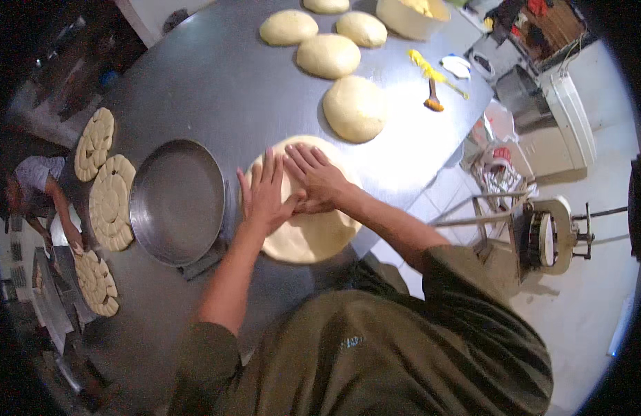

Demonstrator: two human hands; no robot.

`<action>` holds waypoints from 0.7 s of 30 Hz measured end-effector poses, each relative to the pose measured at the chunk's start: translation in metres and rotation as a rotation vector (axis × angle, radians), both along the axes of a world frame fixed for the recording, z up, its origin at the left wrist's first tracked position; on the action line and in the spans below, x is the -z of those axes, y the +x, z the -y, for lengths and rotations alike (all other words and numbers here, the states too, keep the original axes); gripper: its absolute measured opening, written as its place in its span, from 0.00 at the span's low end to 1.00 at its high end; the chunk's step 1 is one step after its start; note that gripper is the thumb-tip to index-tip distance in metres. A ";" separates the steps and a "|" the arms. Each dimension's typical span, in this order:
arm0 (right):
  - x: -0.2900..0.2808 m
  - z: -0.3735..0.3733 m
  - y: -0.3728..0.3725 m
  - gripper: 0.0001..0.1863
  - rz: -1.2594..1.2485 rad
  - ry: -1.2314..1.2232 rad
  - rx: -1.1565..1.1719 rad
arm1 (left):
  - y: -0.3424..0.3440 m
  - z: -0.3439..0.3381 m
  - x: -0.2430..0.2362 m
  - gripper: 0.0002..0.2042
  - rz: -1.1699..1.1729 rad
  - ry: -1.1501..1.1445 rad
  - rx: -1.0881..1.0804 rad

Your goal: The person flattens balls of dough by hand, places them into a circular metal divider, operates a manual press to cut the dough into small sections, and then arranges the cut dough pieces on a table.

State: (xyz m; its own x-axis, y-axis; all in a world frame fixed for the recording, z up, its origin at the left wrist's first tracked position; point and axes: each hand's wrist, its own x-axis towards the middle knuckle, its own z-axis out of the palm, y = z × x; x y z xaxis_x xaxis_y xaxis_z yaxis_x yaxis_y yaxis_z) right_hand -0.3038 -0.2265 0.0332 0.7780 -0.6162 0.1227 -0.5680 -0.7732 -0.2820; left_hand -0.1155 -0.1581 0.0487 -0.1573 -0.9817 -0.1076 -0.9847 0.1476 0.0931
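Note:
Both my hands press on a large flattened round of dough [310, 239] at the middle of the steel table [216, 83]. My left hand [268, 191] lies with fingers spread over its left part. My right hand [313, 177] overlaps it near the thumbs, its fingers stretched out toward the dough's far edge. An empty round metal pan [176, 201] sits just left of this dough, and a smooth dough ball [353, 109] sits beyond it.
Several dough balls [327, 55], a tub [403, 17] and a dark-handled brush [432, 97] are at the back. Shaped dough rings [111, 201] line the left side, where another person [39, 191] reaches in. A metal machine [549, 236] stands off to the right.

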 end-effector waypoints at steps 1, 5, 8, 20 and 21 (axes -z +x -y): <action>0.011 0.006 -0.012 0.57 -0.040 -0.141 0.038 | 0.005 0.006 -0.002 0.51 -0.008 -0.014 0.000; -0.007 0.006 -0.021 0.52 -0.147 -0.072 0.288 | 0.023 0.014 0.002 0.43 -0.059 -0.092 -0.020; 0.009 0.035 -0.030 0.50 -0.036 0.035 0.372 | 0.045 0.018 0.011 0.45 -0.319 0.063 -0.242; -0.061 -0.020 0.092 0.56 -0.408 0.674 0.142 | -0.074 -0.139 0.007 0.50 -0.117 -0.095 0.251; -0.049 -0.010 0.082 0.56 -0.335 0.485 0.064 | -0.075 -0.145 0.008 0.50 -0.121 -0.121 0.230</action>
